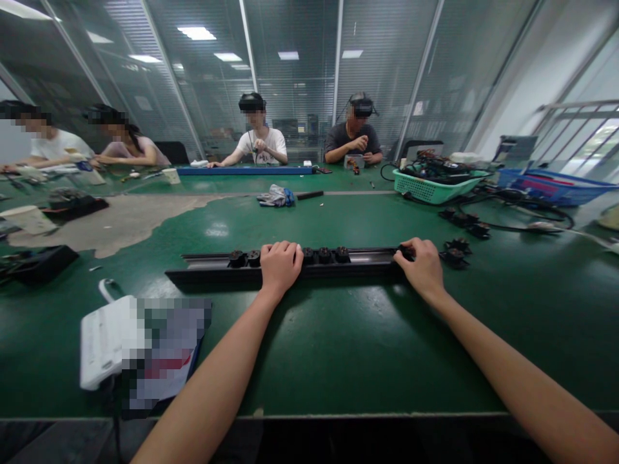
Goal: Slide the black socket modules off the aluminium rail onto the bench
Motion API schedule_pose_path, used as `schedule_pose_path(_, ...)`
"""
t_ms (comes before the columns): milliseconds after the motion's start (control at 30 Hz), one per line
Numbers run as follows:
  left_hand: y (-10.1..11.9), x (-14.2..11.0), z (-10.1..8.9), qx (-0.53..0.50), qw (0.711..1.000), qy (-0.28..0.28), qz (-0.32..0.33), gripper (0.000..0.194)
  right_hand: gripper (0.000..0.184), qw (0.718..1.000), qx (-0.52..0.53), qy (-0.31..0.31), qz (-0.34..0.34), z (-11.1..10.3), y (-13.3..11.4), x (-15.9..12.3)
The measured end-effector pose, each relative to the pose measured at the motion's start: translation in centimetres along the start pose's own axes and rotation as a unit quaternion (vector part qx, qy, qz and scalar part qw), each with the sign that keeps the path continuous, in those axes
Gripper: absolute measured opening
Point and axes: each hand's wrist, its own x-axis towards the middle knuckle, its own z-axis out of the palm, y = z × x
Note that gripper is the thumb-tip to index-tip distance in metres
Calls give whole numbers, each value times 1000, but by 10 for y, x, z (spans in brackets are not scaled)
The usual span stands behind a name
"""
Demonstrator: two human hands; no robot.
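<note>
A long black rail (207, 276) lies across the green table (338, 348) in front of me. Several small black round parts (325, 255) sit in its channel. My left hand (280, 265) is curled over the rail near its middle, fingers closed on it among the round parts. My right hand (422, 265) grips the rail's right end, with its fingertips on a black part there. Two more loose black parts (456, 251) lie just to the right of that hand.
A white device (109, 338) lies at the near left. A green basket (435, 183) of cables and a blue basket (556, 185) stand at the back right, with black cables (512, 216) beside them. Several people sit along the far and left sides. Black trays (39, 263) lie left.
</note>
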Motion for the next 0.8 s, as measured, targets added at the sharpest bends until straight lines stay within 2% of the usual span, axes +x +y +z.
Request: schedule_pose_path(800, 1, 0, -1, -6, 1000, -7, -4, 39, 21, 1000, -18, 9, 18, -3, 1, 0)
